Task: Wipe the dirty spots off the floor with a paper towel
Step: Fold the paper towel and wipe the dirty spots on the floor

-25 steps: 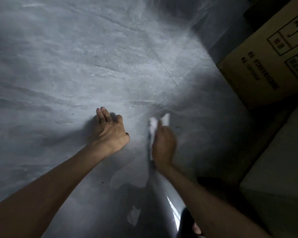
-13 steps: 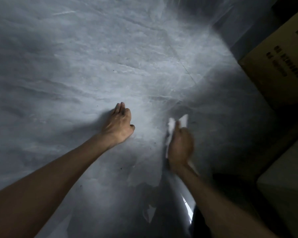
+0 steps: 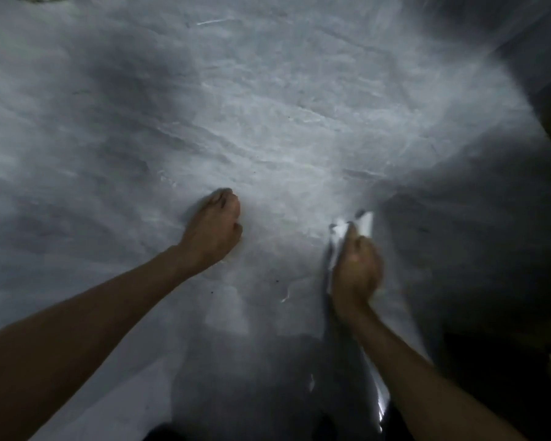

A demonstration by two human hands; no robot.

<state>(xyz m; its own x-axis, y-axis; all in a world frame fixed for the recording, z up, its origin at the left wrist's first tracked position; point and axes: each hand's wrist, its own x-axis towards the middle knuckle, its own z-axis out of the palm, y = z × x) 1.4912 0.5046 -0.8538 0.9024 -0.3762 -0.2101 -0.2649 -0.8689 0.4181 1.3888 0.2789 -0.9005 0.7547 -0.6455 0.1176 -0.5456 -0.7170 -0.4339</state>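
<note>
Two hands low over grey marbled floor [image 3: 268, 106] | head view, risk: dim light, so small dark specks [image 3: 277, 281] between the arms may get missed; thin paper may tear | right hand [image 3: 355, 268] grip curled round crumpled white paper towel [image 3: 363, 222], wad poking past the fingers, apparently on floor | left hand [image 3: 213, 230] braced on floor, grip unclear

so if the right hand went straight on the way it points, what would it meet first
Looks free: the right hand, gripping the towel, points away over bare floor, with nothing in that line as far as this dim picture shows.
</note>
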